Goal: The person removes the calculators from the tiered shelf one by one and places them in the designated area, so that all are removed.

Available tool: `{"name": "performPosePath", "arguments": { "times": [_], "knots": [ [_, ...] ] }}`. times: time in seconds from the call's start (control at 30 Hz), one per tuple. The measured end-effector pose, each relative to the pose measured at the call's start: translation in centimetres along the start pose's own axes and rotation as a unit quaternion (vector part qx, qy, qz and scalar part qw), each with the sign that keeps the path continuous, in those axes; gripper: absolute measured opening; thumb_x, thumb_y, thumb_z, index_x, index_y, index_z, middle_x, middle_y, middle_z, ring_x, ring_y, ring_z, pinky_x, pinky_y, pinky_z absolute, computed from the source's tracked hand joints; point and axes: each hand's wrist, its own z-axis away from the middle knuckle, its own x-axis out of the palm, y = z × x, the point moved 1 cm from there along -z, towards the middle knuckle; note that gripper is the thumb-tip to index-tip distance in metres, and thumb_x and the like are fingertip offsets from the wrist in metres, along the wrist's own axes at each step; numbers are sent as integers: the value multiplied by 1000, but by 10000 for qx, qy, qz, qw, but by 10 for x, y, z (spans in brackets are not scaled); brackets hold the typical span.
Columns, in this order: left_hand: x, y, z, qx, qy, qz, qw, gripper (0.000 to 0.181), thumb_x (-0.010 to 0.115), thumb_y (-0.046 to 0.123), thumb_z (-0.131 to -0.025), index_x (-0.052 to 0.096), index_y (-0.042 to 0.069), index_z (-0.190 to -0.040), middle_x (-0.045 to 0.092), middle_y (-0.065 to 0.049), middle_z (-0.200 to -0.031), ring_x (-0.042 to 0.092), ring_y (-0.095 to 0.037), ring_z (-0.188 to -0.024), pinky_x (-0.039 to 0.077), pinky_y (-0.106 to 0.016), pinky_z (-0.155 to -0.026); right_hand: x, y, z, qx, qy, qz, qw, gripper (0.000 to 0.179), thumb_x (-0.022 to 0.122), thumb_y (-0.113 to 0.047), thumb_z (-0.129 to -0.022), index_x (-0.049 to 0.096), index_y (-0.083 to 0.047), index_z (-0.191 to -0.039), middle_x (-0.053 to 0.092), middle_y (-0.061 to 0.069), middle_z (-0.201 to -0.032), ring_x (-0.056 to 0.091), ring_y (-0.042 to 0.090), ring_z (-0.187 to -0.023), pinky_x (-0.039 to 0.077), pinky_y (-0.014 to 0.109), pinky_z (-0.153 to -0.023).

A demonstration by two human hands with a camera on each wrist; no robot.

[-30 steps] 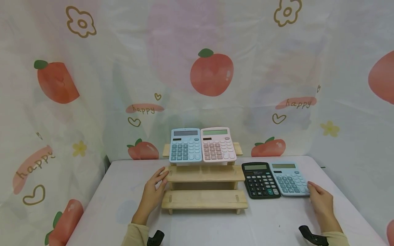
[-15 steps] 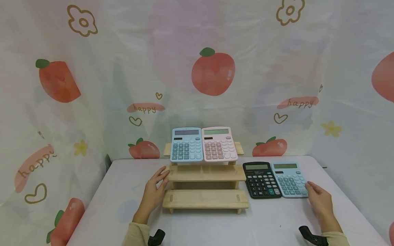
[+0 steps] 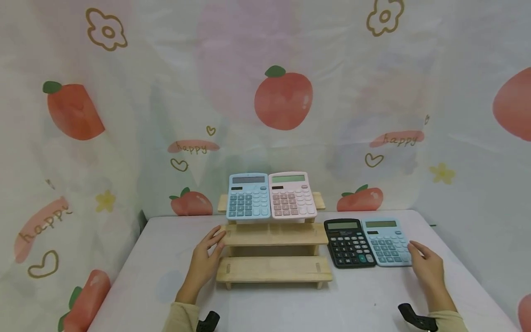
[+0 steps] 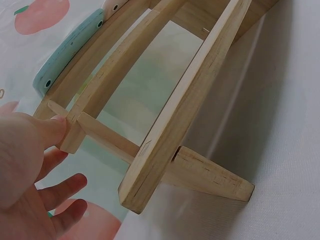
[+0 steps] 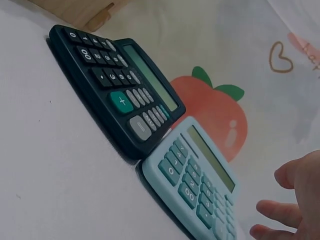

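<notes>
A three-tier wooden stand [image 3: 274,269] stands mid-table. At its left end, my left hand [image 3: 206,258] pinches the end of the middle board between thumb and fingers; the left wrist view shows the other fingers [image 4: 70,215] spread loosely below. To the stand's right lie a black calculator [image 3: 349,244] and a light blue calculator [image 3: 386,242], side by side and meeting along their edges. My right hand [image 3: 429,272] is beside the blue one's right edge, its fingers [image 5: 280,212] parted and holding nothing in the right wrist view.
On the top tier lean another light blue calculator [image 3: 249,196] and a pink calculator [image 3: 292,195], close together. A white cloth covers the table [image 3: 265,309]. Behind it hangs a curtain [image 3: 166,83] printed with fruit, hearts and flowers.
The light blue calculator on the table has slid slightly left against the black one, with my right hand moving along. My left hand keeps its place at the stand.
</notes>
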Motion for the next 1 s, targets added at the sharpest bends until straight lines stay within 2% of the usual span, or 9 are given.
{"name": "performPosePath", "arguments": {
  "times": [0.17,0.33,0.57,0.8,0.9,1.0],
  "knots": [
    [-1,-2,1,-7,17,-31,10000,37,64,13,-99,64,-5,-132,53,-21,-149,49,-41,-140,41,-60,-111,6,-8,6,-133,1,-32,9999,63,30,-43,-108,32,-2,-157,24,26,-165,30,47,-148,34,61,-116],
    [-2,-2,2,-99,-34,-21,9999,38,62,14,-100,63,-4,-133,52,-20,-151,47,-41,-142,42,-62,-109,11,-17,13,-295,-68,-190,9994,62,30,-42,-108,33,-2,-156,25,25,-165,27,45,-151,30,61,-119],
    [-2,-1,2,-113,-78,1,9999,38,61,13,-101,62,-5,-134,51,-20,-152,46,-42,-142,43,-64,-108,16,-32,26,-659,-146,-340,9971,57,33,-35,-110,40,2,-152,35,26,-160,30,44,-151,29,58,-120],
    [-1,-2,-1,-76,-94,-1,9999,38,61,14,-101,62,-4,-135,51,-21,-152,45,-43,-143,44,-65,-107,21,-42,37,-982,-329,-256,9943,57,34,-37,-110,43,2,-151,39,26,-158,36,43,-148,33,59,-118],
    [-1,-2,-2,-97,-96,-37,9999,38,60,14,-101,62,-2,-135,50,-19,-153,45,-42,-143,44,-65,-106,23,-47,42,-1134,-384,-185,9926,57,35,-38,-109,45,0,-150,43,24,-156,41,38,-144,42,47,-112],
    [0,-3,-2,-162,-123,-51,9998,38,60,15,-102,62,-1,-136,49,-18,-154,44,-42,-144,44,-65,-107,24,-52,49,-1285,-422,-64,9908,57,35,-39,-109,47,0,-148,47,23,-154,45,34,-137,44,38,-104]
  ]
}}
